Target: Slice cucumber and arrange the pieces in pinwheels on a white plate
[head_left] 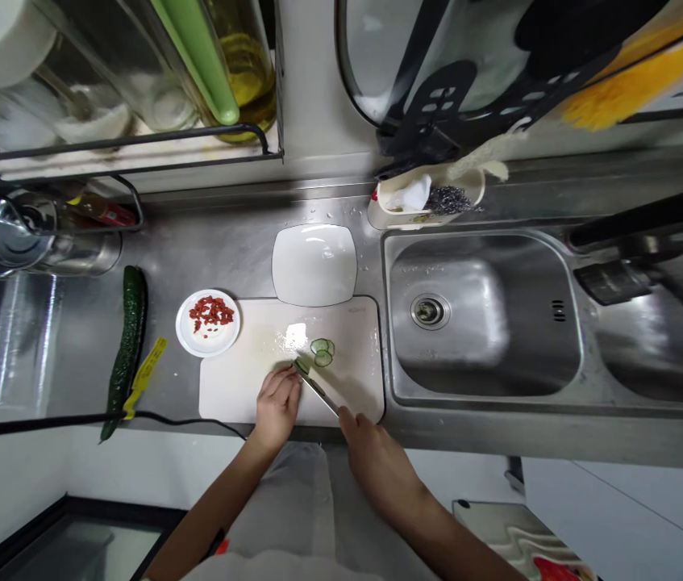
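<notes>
My left hand (pixel 279 402) has its fingers curled and pressed down on a cucumber piece, which the fingers mostly hide. In my right hand (pixel 376 453) is the handle of a knife (pixel 321 394), its blade slanting up and left to the left fingertips. A bit of green cucumber (pixel 301 366) shows by the blade's tip. Several thin cucumber slices (pixel 322 357) lie overlapping to the right of the blade. All of this is on a white cutting board (pixel 232 397) at the counter's front edge.
A small white plate (pixel 182 332) of chopped red bits overlaps the board's left corner. Behind the board sits a white square plate (pixel 314 262). A whole cucumber (pixel 127 347), a yellow tag (pixel 146 375) and a black cable (pixel 165 420) lie left. The sink (pixel 486 315) is right.
</notes>
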`<action>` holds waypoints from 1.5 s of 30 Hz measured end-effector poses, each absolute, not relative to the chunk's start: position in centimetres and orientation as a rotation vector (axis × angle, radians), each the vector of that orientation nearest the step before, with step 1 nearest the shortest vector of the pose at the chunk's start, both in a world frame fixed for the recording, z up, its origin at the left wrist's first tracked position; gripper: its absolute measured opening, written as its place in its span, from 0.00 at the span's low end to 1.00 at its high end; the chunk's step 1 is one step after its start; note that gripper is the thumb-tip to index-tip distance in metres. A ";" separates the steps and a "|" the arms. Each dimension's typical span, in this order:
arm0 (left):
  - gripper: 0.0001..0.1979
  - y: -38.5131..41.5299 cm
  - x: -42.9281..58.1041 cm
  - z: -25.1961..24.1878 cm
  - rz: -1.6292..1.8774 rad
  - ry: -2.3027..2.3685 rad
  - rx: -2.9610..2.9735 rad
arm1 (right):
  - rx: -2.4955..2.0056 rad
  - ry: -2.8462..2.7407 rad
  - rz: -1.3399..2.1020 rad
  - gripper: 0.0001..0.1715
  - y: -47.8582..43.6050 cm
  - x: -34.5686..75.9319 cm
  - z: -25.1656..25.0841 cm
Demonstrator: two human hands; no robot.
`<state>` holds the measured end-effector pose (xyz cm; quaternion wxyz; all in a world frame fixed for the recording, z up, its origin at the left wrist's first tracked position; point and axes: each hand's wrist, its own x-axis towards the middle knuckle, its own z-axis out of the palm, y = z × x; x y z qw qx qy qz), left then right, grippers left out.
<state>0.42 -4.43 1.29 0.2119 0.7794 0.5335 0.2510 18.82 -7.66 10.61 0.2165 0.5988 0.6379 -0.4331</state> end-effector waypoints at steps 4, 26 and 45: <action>0.08 -4.4 0.4 1.2 0.707 1.484 2.167 | 1.633 1.768 -1.193 0.23 -7.2 18.8 10.8; 0.09 -4.5 0.3 1.1 0.708 1.482 2.184 | 1.682 1.822 -1.216 0.20 -6.3 17.9 9.0; 0.10 -4.3 0.4 1.2 0.699 1.450 2.193 | 1.684 1.877 -1.178 0.23 -5.0 16.8 7.4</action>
